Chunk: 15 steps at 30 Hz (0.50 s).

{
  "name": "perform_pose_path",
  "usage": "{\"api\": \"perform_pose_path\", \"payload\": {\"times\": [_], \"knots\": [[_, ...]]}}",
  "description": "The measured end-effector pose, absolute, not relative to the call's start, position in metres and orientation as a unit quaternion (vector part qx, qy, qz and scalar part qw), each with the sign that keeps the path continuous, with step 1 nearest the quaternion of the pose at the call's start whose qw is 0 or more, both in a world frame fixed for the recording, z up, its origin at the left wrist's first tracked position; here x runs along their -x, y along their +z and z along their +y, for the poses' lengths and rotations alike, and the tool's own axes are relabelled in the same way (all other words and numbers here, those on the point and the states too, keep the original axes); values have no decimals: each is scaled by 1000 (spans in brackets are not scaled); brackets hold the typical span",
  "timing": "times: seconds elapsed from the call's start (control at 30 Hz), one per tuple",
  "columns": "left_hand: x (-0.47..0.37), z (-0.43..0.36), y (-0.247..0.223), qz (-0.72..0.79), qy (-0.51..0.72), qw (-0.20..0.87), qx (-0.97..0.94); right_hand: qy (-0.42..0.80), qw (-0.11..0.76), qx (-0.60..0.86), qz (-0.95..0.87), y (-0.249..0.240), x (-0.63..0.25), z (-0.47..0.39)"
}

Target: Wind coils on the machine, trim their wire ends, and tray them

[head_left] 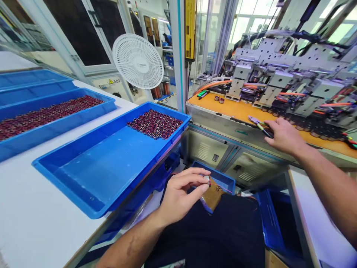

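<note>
My left hand (184, 190) pinches a small round wire-wound coil (207, 180) between thumb and fingers, above my lap. A thin red wire trails from the coil to the right. Over at the machine bench, my right hand (284, 136) is closed around the handles of a pair of cutting pliers (254, 120); their jaws point left. Beneath the left hand lies a brown pad (213, 199) with a few small parts on it. Close by on the left stands a blue tray (111, 149), its far end filled with many dark red coils (156, 124).
The machine (279, 78) with several metal heads stands along the orange bench top (212, 102), with dark round parts below its heads. Another blue tray (108, 108) of coils sits farther left on the white table (33, 216). A white fan (138, 61) stands behind.
</note>
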<state>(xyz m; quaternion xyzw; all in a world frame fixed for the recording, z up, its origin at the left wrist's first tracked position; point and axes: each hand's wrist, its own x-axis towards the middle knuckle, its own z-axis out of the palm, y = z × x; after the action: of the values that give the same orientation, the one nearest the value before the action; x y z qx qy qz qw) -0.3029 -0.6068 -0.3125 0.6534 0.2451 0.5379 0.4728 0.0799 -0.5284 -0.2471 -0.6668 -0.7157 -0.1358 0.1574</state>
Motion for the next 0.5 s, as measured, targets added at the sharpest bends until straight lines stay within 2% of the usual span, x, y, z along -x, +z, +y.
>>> {"api": "perform_pose_path", "payload": {"times": [0.17, 0.33, 0.4, 0.5], "knots": [[297, -616, -310, 234, 534, 490, -649, -77, 232, 610, -754, -302, -14, -625], [292, -622, -306, 218, 520, 508, -651, 185, 380, 554, -717, -356, 65, -721], [289, -624, -305, 210, 513, 516, -653, 206, 399, 547, -706, -364, 82, -742], [283, -626, -305, 203, 503, 527, -655, 163, 399, 546, -718, -366, 90, -756]]}}
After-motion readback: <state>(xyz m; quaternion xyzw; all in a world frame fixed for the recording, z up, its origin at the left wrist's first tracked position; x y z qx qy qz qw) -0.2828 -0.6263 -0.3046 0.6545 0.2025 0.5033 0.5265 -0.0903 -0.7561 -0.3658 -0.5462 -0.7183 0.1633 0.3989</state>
